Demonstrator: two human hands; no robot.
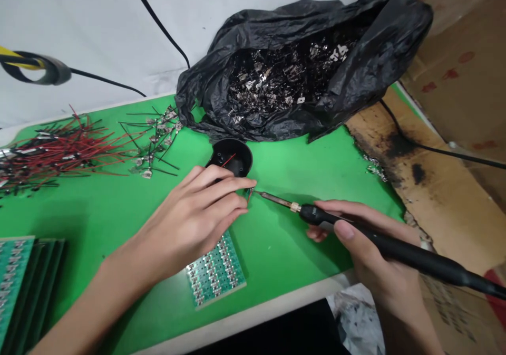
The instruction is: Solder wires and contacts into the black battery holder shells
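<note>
My right hand (371, 255) is closed around a black soldering iron (348, 228), its metal tip pointing left. The tip meets or nearly meets a tiny metal part at the fingertips of my left hand (197, 207). Those fingers are pinched on a thin red wire (249, 197), seen beside the tip; the exact grip is hidden. A black round plastic housing (239, 157) stands just beyond the left fingers, with a red wire end showing across its opening. A green circuit board panel (217, 273) with rows of metal contacts lies partly under my left hand.
A black plastic bag (316, 112) full of small metal parts stands at the back. Red and black wires (75, 149) lie at left, beside metal pieces with black leads (152, 144). Stacked circuit boards (23, 286) stand front left. Scorched cardboard (427, 170) lies right.
</note>
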